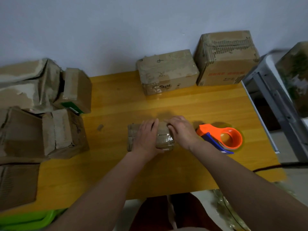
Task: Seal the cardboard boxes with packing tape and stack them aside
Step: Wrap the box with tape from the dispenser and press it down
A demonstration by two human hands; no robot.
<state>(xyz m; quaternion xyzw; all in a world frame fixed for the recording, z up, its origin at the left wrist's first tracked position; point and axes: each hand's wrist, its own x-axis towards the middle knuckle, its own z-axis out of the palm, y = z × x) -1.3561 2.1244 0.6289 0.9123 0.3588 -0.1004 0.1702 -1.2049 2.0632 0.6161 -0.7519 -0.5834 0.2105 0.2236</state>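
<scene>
Small box (pixel 150 137) sat mid tabletop (pixel 191 107); I saw left hand (pixel 146 136) flat, steadying it, right hand (pixel 180 130) fingers straight, likely smoothing tape; dispenser (pixel 221 138) parked just right

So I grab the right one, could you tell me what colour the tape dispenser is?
Orange with a blue handle; the tape dispenser shows in the head view.

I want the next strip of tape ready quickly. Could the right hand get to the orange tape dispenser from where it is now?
Probably yes. The right hand rests on the small box, and the orange tape dispenser lies just beside it on the table, with nothing between them.
</scene>
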